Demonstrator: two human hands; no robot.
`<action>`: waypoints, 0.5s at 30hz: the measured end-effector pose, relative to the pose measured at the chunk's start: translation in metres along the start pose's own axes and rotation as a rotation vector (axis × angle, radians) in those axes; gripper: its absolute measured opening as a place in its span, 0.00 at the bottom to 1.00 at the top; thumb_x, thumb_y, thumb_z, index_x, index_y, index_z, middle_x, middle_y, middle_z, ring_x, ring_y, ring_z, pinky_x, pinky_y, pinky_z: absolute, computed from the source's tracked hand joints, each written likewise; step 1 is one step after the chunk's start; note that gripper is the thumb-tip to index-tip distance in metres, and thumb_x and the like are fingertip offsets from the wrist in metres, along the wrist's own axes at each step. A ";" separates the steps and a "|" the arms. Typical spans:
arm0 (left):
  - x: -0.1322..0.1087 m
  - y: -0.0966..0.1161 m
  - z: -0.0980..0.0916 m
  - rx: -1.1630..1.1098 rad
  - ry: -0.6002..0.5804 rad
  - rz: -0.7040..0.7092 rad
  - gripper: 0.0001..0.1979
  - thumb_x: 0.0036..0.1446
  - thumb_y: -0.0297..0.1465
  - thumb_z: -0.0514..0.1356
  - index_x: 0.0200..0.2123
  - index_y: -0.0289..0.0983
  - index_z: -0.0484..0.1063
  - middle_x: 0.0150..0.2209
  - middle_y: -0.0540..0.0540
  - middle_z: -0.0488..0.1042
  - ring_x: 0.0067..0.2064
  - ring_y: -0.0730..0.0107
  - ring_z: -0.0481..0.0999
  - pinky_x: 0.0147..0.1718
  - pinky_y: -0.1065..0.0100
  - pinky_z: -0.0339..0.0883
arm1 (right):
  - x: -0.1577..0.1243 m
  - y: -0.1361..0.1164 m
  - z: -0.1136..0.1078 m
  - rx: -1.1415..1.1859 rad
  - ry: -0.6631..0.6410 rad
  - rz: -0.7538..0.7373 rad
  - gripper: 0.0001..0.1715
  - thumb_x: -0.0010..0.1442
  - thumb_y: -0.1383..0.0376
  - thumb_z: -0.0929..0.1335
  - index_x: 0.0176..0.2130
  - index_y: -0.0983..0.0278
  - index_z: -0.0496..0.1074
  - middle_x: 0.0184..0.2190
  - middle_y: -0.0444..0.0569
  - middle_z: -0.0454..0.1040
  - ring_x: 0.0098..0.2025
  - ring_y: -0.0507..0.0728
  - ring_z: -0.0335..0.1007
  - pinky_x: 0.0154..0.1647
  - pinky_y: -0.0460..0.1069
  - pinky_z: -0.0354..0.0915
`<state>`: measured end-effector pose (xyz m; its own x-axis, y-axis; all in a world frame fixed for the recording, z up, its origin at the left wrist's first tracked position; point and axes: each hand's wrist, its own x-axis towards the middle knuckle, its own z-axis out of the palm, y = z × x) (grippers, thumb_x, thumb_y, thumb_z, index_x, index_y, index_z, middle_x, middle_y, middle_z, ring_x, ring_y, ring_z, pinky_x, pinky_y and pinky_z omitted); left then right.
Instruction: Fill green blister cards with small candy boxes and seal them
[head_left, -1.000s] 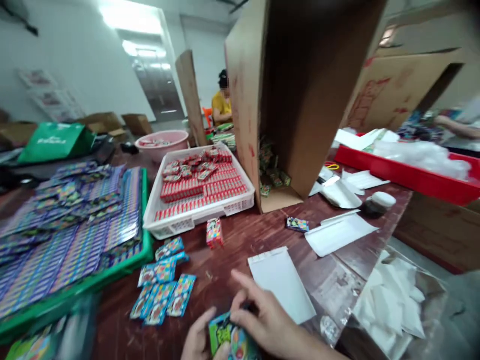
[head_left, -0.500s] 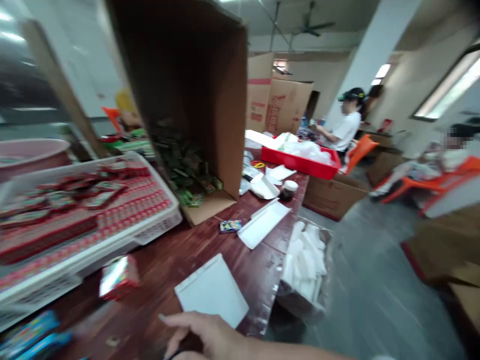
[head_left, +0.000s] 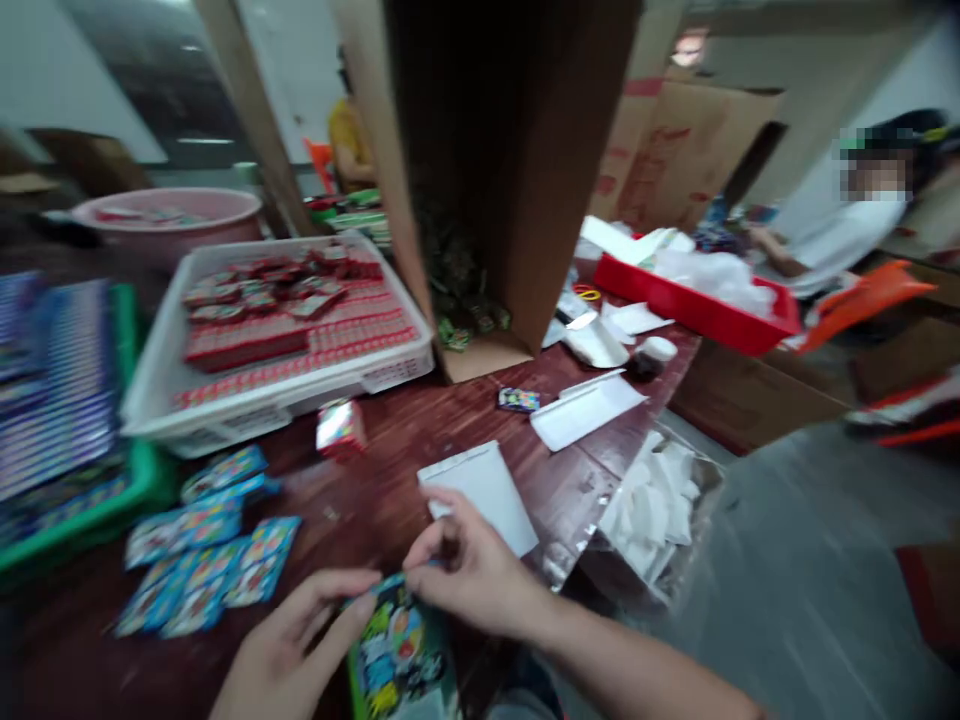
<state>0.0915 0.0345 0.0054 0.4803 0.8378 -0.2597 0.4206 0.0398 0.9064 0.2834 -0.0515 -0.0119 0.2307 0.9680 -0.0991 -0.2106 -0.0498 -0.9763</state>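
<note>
Packet stack: a colourful packet stack point(head_left: 397, 650) sits low in my view, at the near edge of the wooden table point(head_left: 390, 430), between my two hands.
Left hand: my left hand point(head_left: 289, 650) is half open, fingers curled, fingertips touching the stack's left edge; a light steadying hold, not a closed grip.
Right hand: my right hand point(head_left: 469, 570) is pinched shut at the stack's top edge, thumb against forefinger; whether it has one packet or only a corner, I cannot tell through the blur.
Progress: I judge the work as mid-way. The white pouch point(head_left: 484, 495) just beyond my right hand lies flat and looks unfilled, and the packets are outside it.
Left to do: loose blue packets point(head_left: 206, 555) lie fanned on the table to my left, near but apart from my hands; they look unsorted.
Supplies: a white crate point(head_left: 262, 400) of red packs lies further back, a green tray point(head_left: 112, 500) of striped blue strips to its left, a pink basin point(head_left: 165, 220) behind.
In the way: a small red box point(head_left: 339, 430) stands near the pouch, close enough to knock. The tall cardboard box point(head_left: 495, 170) blocks my view of the table's middle.
Right side: a clear bag of white pouches point(head_left: 652, 500) hangs at the table edge.
Others: a person in white point(head_left: 832, 240) works near the red tray point(head_left: 697, 305), well apart from my hands.
</note>
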 end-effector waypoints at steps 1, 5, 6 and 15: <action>-0.004 0.006 0.000 -0.024 -0.038 -0.006 0.15 0.53 0.46 0.68 0.36 0.41 0.80 0.40 0.46 0.83 0.45 0.53 0.82 0.47 0.60 0.77 | -0.001 -0.006 0.002 0.058 0.001 0.059 0.48 0.53 0.65 0.77 0.66 0.58 0.57 0.35 0.42 0.79 0.33 0.52 0.74 0.36 0.47 0.67; -0.012 0.015 -0.004 -0.126 -0.104 0.020 0.11 0.60 0.39 0.64 0.36 0.37 0.79 0.38 0.45 0.82 0.43 0.62 0.80 0.48 0.62 0.73 | -0.003 -0.018 0.001 0.051 -0.038 0.171 0.55 0.54 0.62 0.77 0.70 0.62 0.50 0.35 0.43 0.80 0.34 0.53 0.76 0.40 0.50 0.70; -0.013 0.012 -0.006 -0.148 -0.129 0.036 0.11 0.61 0.39 0.64 0.37 0.36 0.79 0.40 0.45 0.82 0.44 0.63 0.80 0.49 0.62 0.72 | -0.005 -0.019 -0.001 0.012 -0.054 0.182 0.55 0.56 0.61 0.77 0.71 0.61 0.48 0.35 0.44 0.81 0.36 0.54 0.77 0.44 0.52 0.71; -0.020 -0.018 0.004 -0.244 -0.117 0.194 0.06 0.60 0.32 0.66 0.40 0.36 0.78 0.45 0.43 0.81 0.47 0.65 0.80 0.50 0.60 0.73 | -0.010 -0.040 -0.029 -0.491 -0.242 -0.106 0.16 0.65 0.57 0.71 0.52 0.55 0.73 0.54 0.50 0.74 0.60 0.60 0.69 0.65 0.61 0.61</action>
<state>0.0777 0.0142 -0.0070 0.6241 0.7751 -0.0983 0.1226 0.0271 0.9921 0.3170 -0.0665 0.0225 -0.0104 0.9999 -0.0047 0.2826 -0.0015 -0.9593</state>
